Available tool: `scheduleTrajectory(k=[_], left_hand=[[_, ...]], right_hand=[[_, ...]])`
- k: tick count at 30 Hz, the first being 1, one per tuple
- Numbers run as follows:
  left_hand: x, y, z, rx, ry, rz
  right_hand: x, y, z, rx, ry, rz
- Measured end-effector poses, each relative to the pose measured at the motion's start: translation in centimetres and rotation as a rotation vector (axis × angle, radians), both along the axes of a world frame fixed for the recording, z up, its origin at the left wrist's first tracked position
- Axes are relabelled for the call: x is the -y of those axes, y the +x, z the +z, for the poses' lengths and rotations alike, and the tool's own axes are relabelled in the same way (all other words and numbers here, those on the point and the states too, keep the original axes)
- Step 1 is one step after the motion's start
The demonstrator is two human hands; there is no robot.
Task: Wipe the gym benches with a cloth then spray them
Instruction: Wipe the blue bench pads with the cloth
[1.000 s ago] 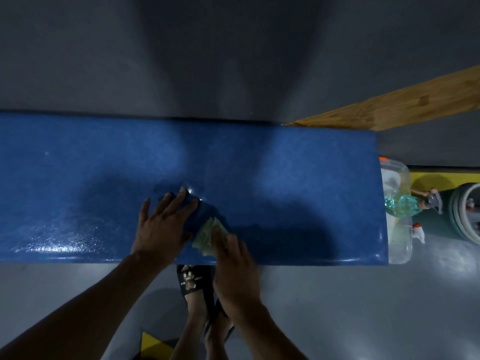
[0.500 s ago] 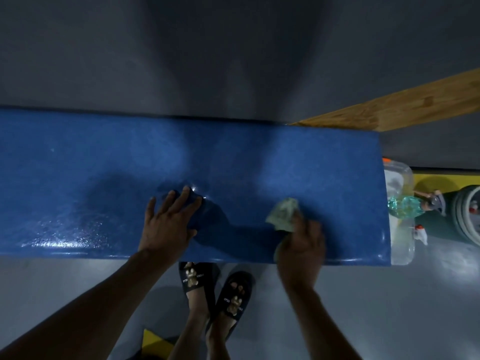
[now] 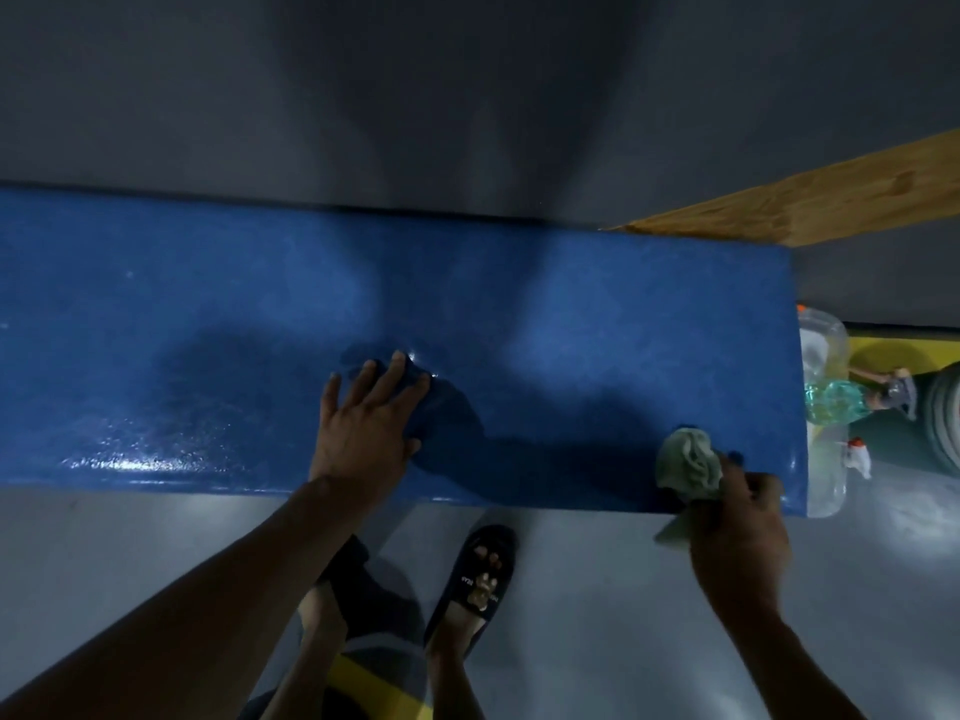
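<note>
**Cloth at the right end of the blue bench**

The blue bench [image 3: 597, 314] runs across the view, its worktop glossy with wet patches toward the left. The right hand [image 3: 737, 543] grips a crumpled pale green cloth [image 3: 688, 465] with its fingers curled around it, pressing the cloth onto the worktop near the front edge at the bench's right end. The left hand [image 3: 363, 423] rests flat on the middle of the worktop, fingers spread and straight (holding nothing). Just past the bench's right end, a green spray bottle [image 3: 841, 400] lies across a clear plastic container [image 3: 823, 345] on the floor. Two dark slippers [image 3: 480, 574] stand on the grey floor below the bench.
</note>
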State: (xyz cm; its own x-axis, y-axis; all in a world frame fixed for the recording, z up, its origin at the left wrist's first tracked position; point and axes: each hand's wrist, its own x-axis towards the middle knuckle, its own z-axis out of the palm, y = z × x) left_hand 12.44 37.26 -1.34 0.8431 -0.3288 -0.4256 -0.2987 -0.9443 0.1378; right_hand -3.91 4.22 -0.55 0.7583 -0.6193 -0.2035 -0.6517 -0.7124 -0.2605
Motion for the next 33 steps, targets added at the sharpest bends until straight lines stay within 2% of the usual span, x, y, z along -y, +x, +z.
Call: scheduleTrajectory(k=[3, 6, 9, 11, 14, 19, 21, 25, 29, 31, 33], left_hand=[[0.0, 0.2, -0.1, 0.015, -0.027, 0.003], [-0.5, 0.3, -0.2, 0.014, -0.029, -0.034], [-1.1, 0.7, 0.1, 0.015, -0.061, -0.080], [-1.9, 1.2, 0.5, 0.013, -0.107, -0.087], [-4.5, 1.8, 1.2, 0.083, -0.217, -0.083], [-11.3, 1.9, 1.4, 0.184, -0.204, -0.063], [-13.8, 1.7, 1.0, 0.184, -0.169, -0.065], [-15.9, 0.9, 0.4, 0.148, -0.136, -0.069], [-15.8, 1.6, 0.4, 0.104, -0.124, -0.070], [-16.1, 1.9, 0.4, 0.098, -0.124, -0.084], [-16.7, 2.2, 0.3, 0.114, -0.141, -0.105]], right_hand=[[-5.6, 0.9, -1.2, 0.113, -0.013, -0.090], [-15.3, 2.6, -2.1, 0.219, 0.113, 0.026], [-22.7, 4.4, -0.9, 0.134, 0.283, 0.197], [-23.1, 4.9, -0.5, 0.107, 0.326, 0.276], [-18.3, 5.2, -0.3, 0.127, 0.230, 0.332], [-7.6, 3.7, 0.5, 0.050, -0.013, -0.035], [-9.3, 3.9, 0.8, 0.038, -0.035, -0.111], [-21.5, 5.9, -1.3, 0.135, 0.045, -0.083], [-31.9, 7.7, -0.6, 0.157, 0.288, 0.147], [-32.4, 8.2, -0.1, 0.125, 0.347, 0.339], [-29.9, 8.3, -0.2, 0.093, 0.300, 0.453]])
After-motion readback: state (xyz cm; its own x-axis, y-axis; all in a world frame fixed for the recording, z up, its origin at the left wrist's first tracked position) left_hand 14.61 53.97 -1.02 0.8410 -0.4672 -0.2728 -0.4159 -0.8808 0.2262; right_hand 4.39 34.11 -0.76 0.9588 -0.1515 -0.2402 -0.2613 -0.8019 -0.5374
